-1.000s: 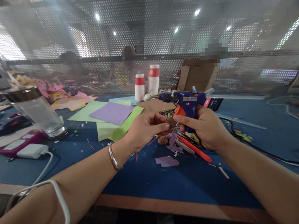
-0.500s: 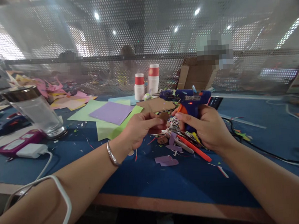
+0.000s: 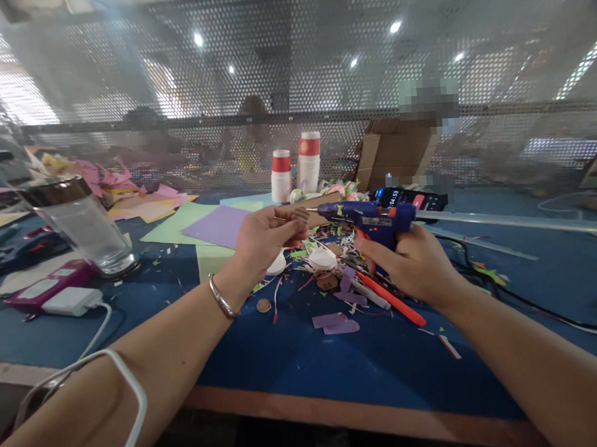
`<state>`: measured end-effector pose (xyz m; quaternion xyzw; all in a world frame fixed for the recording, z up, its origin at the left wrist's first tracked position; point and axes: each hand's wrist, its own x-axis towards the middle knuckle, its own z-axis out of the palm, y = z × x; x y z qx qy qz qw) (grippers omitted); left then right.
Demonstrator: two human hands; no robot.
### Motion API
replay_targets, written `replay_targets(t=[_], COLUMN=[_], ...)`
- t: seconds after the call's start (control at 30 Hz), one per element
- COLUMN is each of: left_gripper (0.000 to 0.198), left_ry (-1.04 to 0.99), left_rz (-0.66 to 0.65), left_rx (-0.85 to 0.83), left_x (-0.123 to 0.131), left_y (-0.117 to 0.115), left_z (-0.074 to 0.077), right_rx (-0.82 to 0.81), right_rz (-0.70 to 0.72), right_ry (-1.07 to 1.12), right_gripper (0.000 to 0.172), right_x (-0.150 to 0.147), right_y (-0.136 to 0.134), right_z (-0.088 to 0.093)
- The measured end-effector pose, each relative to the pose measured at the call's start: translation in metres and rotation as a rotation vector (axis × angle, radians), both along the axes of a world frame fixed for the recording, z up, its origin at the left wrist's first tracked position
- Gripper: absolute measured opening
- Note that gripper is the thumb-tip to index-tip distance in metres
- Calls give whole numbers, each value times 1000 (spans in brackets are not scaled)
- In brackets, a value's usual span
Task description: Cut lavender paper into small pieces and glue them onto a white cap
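In my right hand (image 3: 420, 257) is a blue hot glue gun (image 3: 373, 219), its fingers wrapped round the handle near the orange trigger. A small red light glows on its side, and a long clear glue stick (image 3: 498, 223) sticks out of the back. The nozzle points left at a small brown piece of corrugated cardboard (image 3: 302, 214), which my left hand (image 3: 267, 242) pinches between thumb and fingers. Whether the tip touches the cardboard I cannot tell. Below the hands are paper scraps, a white disc (image 3: 323, 258) and an orange-red pen-like tool (image 3: 395, 302).
Green and purple paper sheets (image 3: 213, 226) lie behind my left hand. Two stacks of paper cups (image 3: 309, 163) stand at the back, before a perforated screen. A glass jar (image 3: 91, 228) and a purple power adapter (image 3: 51, 286) are at left; a phone (image 3: 407, 198) lies behind the gun.
The glue gun has turned and lowered, so its long glue stick now shows on the right. My left hand has shifted left, and the cardboard piece is now at the nozzle.
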<state>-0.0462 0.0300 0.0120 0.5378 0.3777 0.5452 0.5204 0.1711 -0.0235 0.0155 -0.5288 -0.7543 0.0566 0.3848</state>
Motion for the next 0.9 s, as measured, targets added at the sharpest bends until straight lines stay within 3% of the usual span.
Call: replay_targets(t=[0.9], left_gripper=[14], left_ry=[101], left_rz=[39], left_rx=[96], left_x=[-1], left_y=[0], left_z=[0], right_rx=[62], right_rz=[7], right_ry=[-103], right_gripper=[39], right_x=[-3], right_y=[0], right_z=[5])
